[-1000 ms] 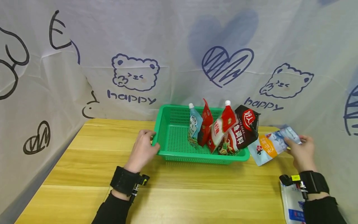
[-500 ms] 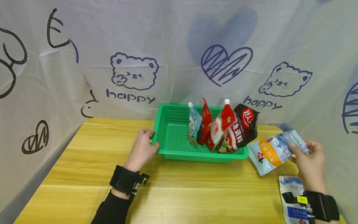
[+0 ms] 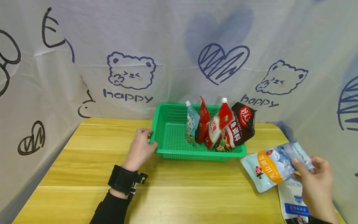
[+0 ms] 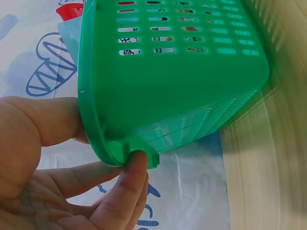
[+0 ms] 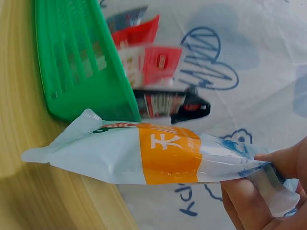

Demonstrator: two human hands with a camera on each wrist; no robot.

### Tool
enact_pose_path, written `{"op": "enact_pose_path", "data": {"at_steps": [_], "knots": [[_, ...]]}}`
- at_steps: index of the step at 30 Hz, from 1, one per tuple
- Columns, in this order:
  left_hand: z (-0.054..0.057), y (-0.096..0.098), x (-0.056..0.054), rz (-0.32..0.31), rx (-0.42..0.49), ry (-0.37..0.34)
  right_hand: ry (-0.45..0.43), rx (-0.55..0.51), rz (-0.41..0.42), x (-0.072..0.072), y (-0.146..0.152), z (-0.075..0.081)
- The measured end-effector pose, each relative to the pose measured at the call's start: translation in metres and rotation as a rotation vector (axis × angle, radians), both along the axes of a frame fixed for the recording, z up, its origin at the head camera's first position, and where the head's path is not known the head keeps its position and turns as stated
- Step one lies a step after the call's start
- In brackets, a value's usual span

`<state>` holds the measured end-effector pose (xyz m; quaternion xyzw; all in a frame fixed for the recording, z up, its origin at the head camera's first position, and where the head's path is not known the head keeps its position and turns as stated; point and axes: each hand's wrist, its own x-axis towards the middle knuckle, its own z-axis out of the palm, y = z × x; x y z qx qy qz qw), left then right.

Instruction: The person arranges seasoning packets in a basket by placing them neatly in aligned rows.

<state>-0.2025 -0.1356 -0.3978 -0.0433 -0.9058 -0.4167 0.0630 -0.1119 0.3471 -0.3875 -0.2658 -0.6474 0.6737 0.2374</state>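
My left hand (image 3: pixel 140 148) grips the left end of a green plastic basket (image 3: pixel 201 153). In the left wrist view the thumb and fingers pinch its rim (image 4: pixel 87 96). Beyond the basket's right end, my right hand (image 3: pixel 317 183) pinches one end of a light-blue bag of salt (image 3: pixel 275 165) with an orange band. The right wrist view shows the thumb and fingers closed on that crumpled end, while the full part of the bag (image 5: pixel 105 155) juts out towards the basket. Part of a flat white-and-blue packet (image 3: pixel 292 199) on the table is hidden beneath this bag and hand.
Standing in the basket's right half are a blue spouted Heinz pouch (image 3: pixel 192 122), a red packet (image 3: pixel 203 123), a red-and-white capped pouch (image 3: pixel 219 126) and a black-and-red seasoning packet (image 3: pixel 240 124). A white cloth (image 3: pixel 179 37) with drawings hangs behind the wooden table (image 3: pixel 179 189).
My right hand has drawn the salt bag away from the basket's right end, to the right and nearer to me, over the white packet. The left hand keeps its grip on the basket.
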Motion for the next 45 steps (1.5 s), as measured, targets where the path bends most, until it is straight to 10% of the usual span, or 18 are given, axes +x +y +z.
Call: {"op": "enact_pose_path", "data": {"at_steps": [5,16,29,45], "knots": [[0.002,-0.003,-0.001,0.002,0.009,-0.002,0.003,-0.065,0.043,0.013,-0.013,0.001],[0.005,-0.006,-0.001,0.006,0.004,0.007,0.36,-0.176,0.295,0.018,-0.076,-0.002],[0.004,-0.006,-0.001,0.003,-0.009,0.006,0.345,-0.072,0.557,0.012,-0.153,0.008],[0.0,0.0,0.001,-0.006,-0.016,0.002,0.339,-0.043,0.677,0.002,-0.193,0.024]]}}
